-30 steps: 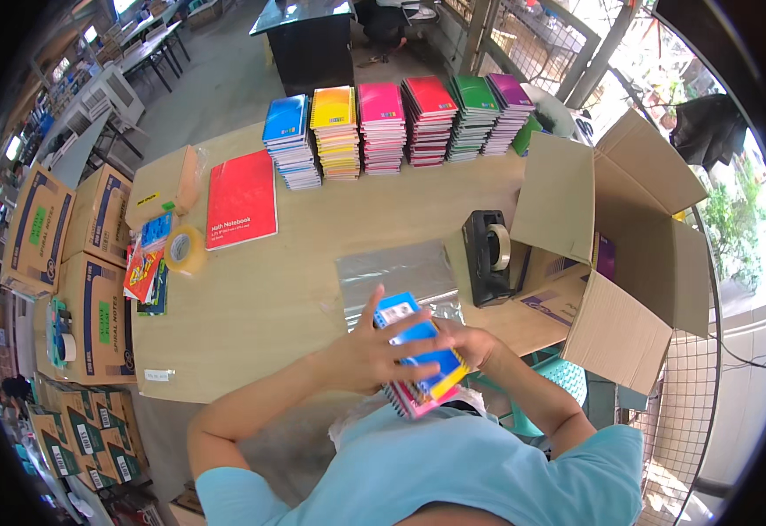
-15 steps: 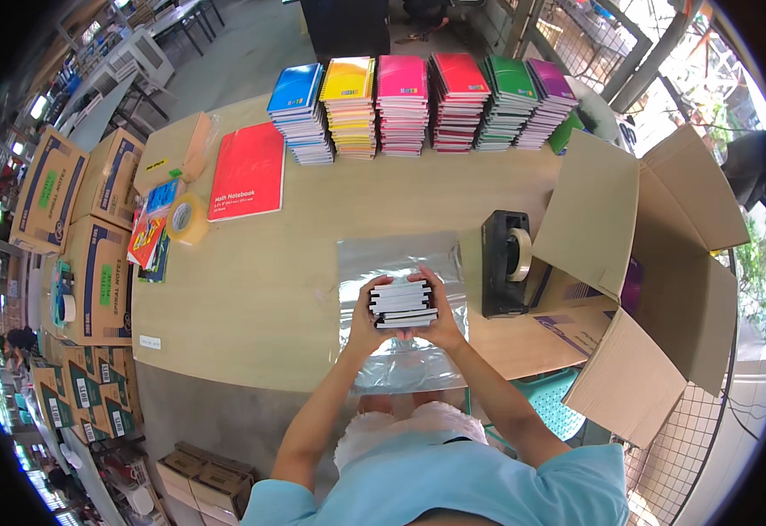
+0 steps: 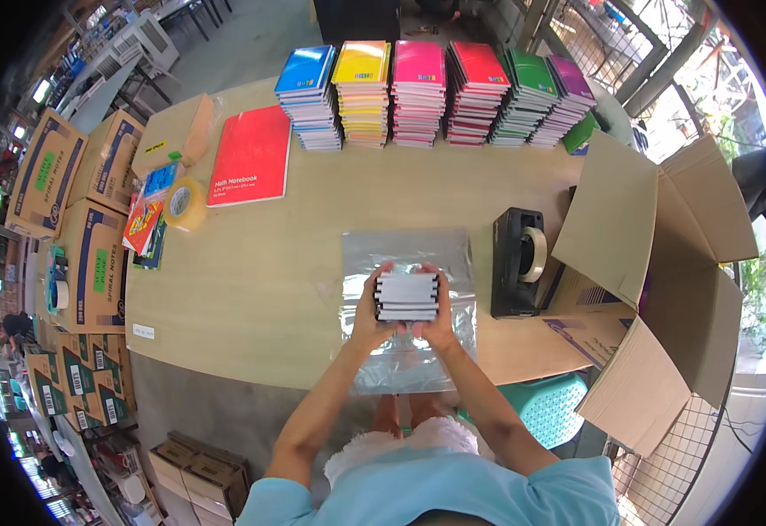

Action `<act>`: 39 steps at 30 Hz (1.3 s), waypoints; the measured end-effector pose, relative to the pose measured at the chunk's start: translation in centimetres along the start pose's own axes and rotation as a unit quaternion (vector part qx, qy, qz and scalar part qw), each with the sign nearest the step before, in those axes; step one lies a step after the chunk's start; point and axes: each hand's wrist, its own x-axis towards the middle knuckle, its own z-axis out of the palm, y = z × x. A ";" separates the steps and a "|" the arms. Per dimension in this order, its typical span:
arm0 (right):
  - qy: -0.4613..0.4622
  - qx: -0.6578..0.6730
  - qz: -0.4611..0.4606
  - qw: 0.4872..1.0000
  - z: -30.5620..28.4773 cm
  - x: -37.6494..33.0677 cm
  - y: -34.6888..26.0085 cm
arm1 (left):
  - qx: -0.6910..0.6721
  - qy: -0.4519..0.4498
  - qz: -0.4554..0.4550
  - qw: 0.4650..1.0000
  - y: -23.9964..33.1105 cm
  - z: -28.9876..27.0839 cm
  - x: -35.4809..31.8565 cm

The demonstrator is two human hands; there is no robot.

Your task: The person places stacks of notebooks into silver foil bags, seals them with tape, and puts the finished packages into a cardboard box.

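Observation:
Between both hands I hold a small stack of notebooks, its white page edges facing up toward me and dark bits showing along its two sides. My left hand is closed on the left side of the stack, and my right hand grips the right side. Fingertips curl over the far edge, with thumbs at the near edge. Beneath the hands a clear plastic bag lies flat on the table. Just right of it stands a black tape dispenser with a roll of tape.
Notebook stacks in several colours, such as a blue stack, line the table's far edge. A large red notebook and a tape roll lie left. An open carton stands right, closed cartons left, a green stool below.
The notebooks in my hands now sit more evenly lined up and level, where they were slightly skewed. My hands stay around the stack above the bag. The view has shifted a little.

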 end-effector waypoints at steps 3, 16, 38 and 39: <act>0.064 0.085 0.013 0.994 1.5 0.9 -2.0 | 0.057 0.006 0.008 0.998 0.3 0.1 -0.7; 0.022 -0.026 -0.009 0.999 -0.7 0.6 -1.5 | 0.054 -0.046 0.023 0.997 -0.4 -0.1 0.6; 0.078 0.016 -0.028 0.996 0.6 -1.6 1.2 | 0.021 0.009 0.069 0.997 -2.6 -0.3 -1.4; 0.069 0.007 -0.035 0.997 0.6 -1.3 1.4 | 0.042 0.013 0.069 0.997 -2.6 -0.3 -1.2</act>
